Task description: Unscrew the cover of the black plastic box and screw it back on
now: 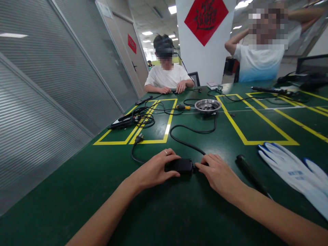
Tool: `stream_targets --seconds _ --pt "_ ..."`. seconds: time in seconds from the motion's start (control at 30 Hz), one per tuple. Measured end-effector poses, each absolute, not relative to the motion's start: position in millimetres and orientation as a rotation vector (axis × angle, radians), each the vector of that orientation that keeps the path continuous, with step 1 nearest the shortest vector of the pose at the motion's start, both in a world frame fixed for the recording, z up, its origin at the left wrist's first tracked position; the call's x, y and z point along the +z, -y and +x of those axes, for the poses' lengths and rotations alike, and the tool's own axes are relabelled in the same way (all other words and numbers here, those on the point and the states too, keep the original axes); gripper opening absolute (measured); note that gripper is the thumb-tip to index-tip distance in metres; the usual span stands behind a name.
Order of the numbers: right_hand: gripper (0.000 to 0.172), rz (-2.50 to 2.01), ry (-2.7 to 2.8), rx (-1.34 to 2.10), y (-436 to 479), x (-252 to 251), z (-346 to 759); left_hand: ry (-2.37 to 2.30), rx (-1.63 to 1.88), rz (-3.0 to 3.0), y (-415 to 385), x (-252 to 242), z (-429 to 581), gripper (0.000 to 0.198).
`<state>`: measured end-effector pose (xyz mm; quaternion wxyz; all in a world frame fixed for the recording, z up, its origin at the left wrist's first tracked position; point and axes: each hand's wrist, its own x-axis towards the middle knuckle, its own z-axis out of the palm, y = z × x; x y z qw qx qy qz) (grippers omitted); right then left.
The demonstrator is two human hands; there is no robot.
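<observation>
A small black box that looks like a power adapter (pixel 182 165) lies on the green table in front of me. My left hand (pixel 156 168) grips its left end between thumb and fingers. At the right end, my right hand (pixel 213 169) pinches the black cable (pixel 194 166) where it meets the box. From there the cable (pixel 188 131) curves away toward a metal bowl. Left of the box, a cord (pixel 135 158) leads to a plug (pixel 139 138); its near stretch passes behind my left hand.
A dark-handled screwdriver (pixel 252 176) and white-blue gloves (pixel 294 174) lie to the right. Beyond are the metal bowl (pixel 208 105) holding small dark parts, a yellow-black screwdriver (pixel 183 107), coiled cables (pixel 143 118) and yellow tape outlines (pixel 269 142). Two people sit across the table.
</observation>
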<state>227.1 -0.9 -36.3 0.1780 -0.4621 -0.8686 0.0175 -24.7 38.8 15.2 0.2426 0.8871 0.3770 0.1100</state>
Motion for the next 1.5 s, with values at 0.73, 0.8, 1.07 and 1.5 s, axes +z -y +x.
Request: stream_targets --seconds 0.73,0.8,1.07,1.5 --pt "0.061 -1.23 2.365 0.374 -1 -14 195 -1.088 0.215 2.243 -48 5 -43 0.044" --pt "0.048 -1.207 2.351 0.419 -3 -14 182 -1.089 0.232 2.219 -49 3 -43 0.045" --pt "0.03 -1.164 2.212 0.608 -5 -14 177 -1.074 0.243 2.173 -48 3 -45 0.046" --pt "0.053 -1.145 1.539 1.173 -6 8 208 -1.088 0.63 2.241 -29 26 -13 0.035"
